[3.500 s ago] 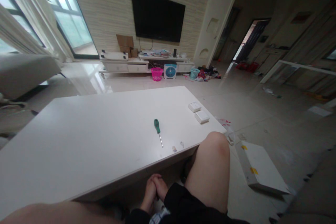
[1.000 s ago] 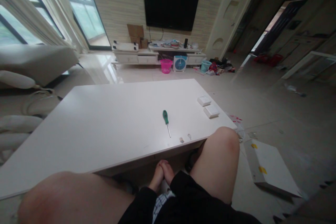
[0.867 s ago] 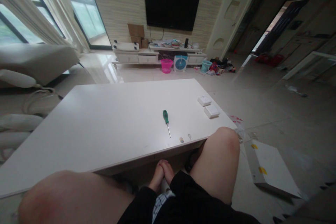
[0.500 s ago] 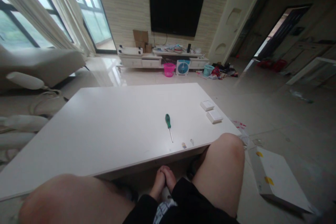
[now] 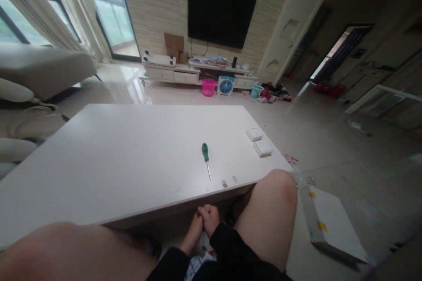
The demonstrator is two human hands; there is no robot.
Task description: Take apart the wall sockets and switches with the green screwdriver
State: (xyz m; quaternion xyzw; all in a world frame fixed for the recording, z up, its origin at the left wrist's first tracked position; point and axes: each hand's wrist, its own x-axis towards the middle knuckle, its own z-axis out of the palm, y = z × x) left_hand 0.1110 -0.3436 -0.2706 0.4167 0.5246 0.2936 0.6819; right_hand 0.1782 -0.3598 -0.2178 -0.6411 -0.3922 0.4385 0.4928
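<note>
Below the near table edge, between my knees, my left hand [image 5: 196, 224] and my right hand [image 5: 211, 217] are clasped together. The right fingers curl over the left hand, and no object shows in either. On the white table [image 5: 132, 149] beyond them lies a screwdriver [image 5: 205, 156] with a green handle, its metal shaft pointing toward me. Closer to the edge are a small coloured piece [image 5: 224, 183] and a small clear piece [image 5: 234, 179], both too small to name. Two small white boxes [image 5: 254, 134] [image 5: 263, 148] sit at the table's right side.
My knees [image 5: 280, 189] flank the hands, the right one against the table edge. A white box with yellow stickers [image 5: 336, 224] lies on the floor at right. Farther off stand a pink basket [image 5: 208, 88], a blue fan [image 5: 226, 85] and a TV cabinet [image 5: 161, 73].
My view has shifted slightly, so the table and its things appear farther left. The right fingers have moved and now curl more over the left hand. The screwdriver and boxes stay put.
</note>
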